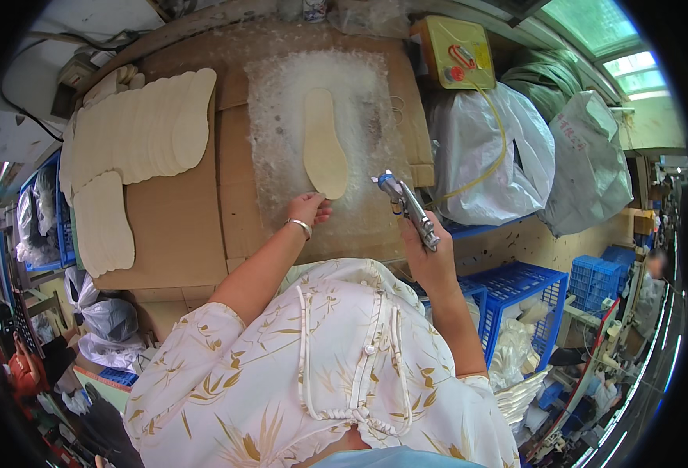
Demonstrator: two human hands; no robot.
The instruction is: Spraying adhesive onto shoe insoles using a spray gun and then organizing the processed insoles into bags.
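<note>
A cream insole (325, 140) lies lengthwise on a whitish, crusted patch of the cardboard-covered table. My left hand (309, 209), with a bracelet at the wrist, pinches the insole's near, wider end. To the right, my right hand (430, 251) is wrapped around a metal spray gun (408, 209) with a blue ring near its nozzle. The nozzle points up and left, a little apart from the insole. At the far left, rows of overlapping cream insoles (141, 129) are fanned out, with a shorter row (103, 222) nearer me.
A yellow can (455, 53) with a red cap stands at the back right, and a yellow hose (503, 140) runs from it toward the spray gun. White plastic sacks (488, 152) crowd the table's right side. Below them is a blue crate (515, 292). Cardboard (180, 210) covers the tabletop.
</note>
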